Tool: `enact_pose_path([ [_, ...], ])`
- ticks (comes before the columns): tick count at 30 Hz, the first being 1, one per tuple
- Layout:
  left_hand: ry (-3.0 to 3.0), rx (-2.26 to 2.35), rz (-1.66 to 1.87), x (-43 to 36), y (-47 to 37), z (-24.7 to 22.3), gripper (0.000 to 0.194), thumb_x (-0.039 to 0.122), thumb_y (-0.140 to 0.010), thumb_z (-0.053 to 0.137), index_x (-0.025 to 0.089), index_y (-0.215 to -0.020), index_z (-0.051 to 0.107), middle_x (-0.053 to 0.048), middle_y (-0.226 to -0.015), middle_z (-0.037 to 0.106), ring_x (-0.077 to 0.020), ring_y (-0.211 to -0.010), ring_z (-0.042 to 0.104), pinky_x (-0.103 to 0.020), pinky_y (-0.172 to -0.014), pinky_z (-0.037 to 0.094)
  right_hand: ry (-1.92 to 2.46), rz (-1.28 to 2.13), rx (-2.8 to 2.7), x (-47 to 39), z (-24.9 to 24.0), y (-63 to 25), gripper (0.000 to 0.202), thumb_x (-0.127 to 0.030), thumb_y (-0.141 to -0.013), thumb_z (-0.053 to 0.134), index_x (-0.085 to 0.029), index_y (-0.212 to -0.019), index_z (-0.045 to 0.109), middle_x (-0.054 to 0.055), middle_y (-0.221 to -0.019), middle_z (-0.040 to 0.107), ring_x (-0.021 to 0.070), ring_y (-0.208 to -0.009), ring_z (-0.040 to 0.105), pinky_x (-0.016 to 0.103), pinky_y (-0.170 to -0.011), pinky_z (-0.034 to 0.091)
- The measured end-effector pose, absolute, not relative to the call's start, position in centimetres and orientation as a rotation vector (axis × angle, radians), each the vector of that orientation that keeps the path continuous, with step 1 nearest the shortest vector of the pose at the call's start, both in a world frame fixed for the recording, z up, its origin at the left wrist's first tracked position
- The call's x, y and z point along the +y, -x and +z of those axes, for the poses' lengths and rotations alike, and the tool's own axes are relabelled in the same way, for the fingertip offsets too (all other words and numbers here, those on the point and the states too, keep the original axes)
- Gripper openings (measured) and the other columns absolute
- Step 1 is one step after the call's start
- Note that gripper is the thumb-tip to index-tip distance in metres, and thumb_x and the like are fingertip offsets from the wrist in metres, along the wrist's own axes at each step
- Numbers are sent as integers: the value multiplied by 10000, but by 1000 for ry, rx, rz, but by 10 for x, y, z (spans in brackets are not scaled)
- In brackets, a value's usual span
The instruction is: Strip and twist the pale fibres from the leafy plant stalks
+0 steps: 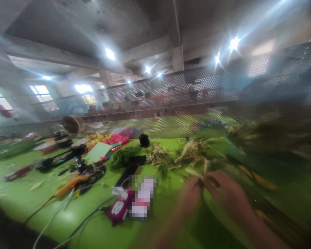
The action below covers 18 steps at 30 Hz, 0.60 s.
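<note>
My left hand and my right hand meet over the right part of the green table. Their fingers are closed together around a pale yellowish-green leafy stem, whose narrow leaves stick up above the fingertips. Motion blurs both hands, and the exact grip is hidden. Just beyond them lies a loose bunch of dried-looking pale leaves. Left of it is a small heap of cream and green sprigs, beside dark green foliage.
A purple power adapter, a dark phone and an orange-handled glue gun with cables lie left of my hands. Pink flowers sit farther back. A perforated metal screen stands behind; blurred foliage fills the right.
</note>
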<state>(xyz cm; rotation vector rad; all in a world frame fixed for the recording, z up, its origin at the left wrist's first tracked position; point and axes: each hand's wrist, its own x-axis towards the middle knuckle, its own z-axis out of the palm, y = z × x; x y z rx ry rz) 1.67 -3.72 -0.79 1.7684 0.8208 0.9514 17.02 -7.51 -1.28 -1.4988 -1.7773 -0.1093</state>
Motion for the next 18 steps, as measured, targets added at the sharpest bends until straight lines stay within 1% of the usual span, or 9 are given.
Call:
enact_pose_path([
  [2, -1738, 814, 918, -36, -17, -10, 197, 174, -829, 391, 141, -762, 574, -16, -711, 499, -135, -679, 415, -262, -649, 338, 1472, -220, -1817, -77, -11, -169, 196, -375, -887, 508, -227, -902, 636, 59, -837, 675, 196, -720, 614, 298, -648, 452],
  [5, -1700, 809, 865, -35, -16, -12, 204, 132, -794, 394, 136, -785, 598, 7, -666, 457, -112, -631, 371, -236, -596, 301, 1433, -338, -1849, -80, -8, -167, 209, -348, -902, 491, -217, -903, 654, 62, -812, 685, 192, -721, 620, 291, -663, 452],
  [8, -1674, 806, 828, -33, -14, -12, 247, 104, -768, 387, 144, -830, 623, 22, -638, 429, -103, -620, 358, -223, -600, 298, 1381, -396, -1851, -82, -7, -166, 226, -321, -915, 463, -208, -924, 660, 62, -807, 700, 184, -710, 631, 284, -665, 458],
  [10, -1677, 797, 823, -32, -13, -12, 265, 98, -758, 389, 150, -844, 634, 22, -644, 434, -106, -640, 373, -221, -625, 310, 1371, -392, -1845, -82, -8, -166, 224, -323, -910, 470, -207, -935, 660, 62, -815, 705, 185, -719, 637, 286, -675, 463],
  [13, -1696, 774, 821, -32, -12, -12, 290, 98, -752, 400, 159, -877, 654, 16, -670, 468, -115, -682, 407, -228, -673, 333, 1432, -287, -1794, -82, -9, -167, 221, -368, -895, 498, -220, -899, 662, 52, -813, 699, 182, -704, 637, 281, -653, 465],
  [15, -1707, 729, 808, -31, -11, -12, 312, 122, -778, 406, 168, -952, 661, 6, -707, 510, -128, -718, 441, -243, -721, 359, 1473, -146, -1744, -80, -8, -170, 234, -404, -888, 508, -228, -865, 660, 42, -798, 693, 172, -671, 633, 271, -625, 467],
  [18, -1793, 727, 822, -29, -8, -9, 302, 213, -849, 414, 167, -1021, 657, -39, -854, 585, -169, -839, 492, -291, -826, 382, 1468, 53, -1685, -75, -8, -174, 237, -436, -862, 537, -236, -823, 658, 32, -777, 684, 170, -666, 634, 261, -619, 477],
])
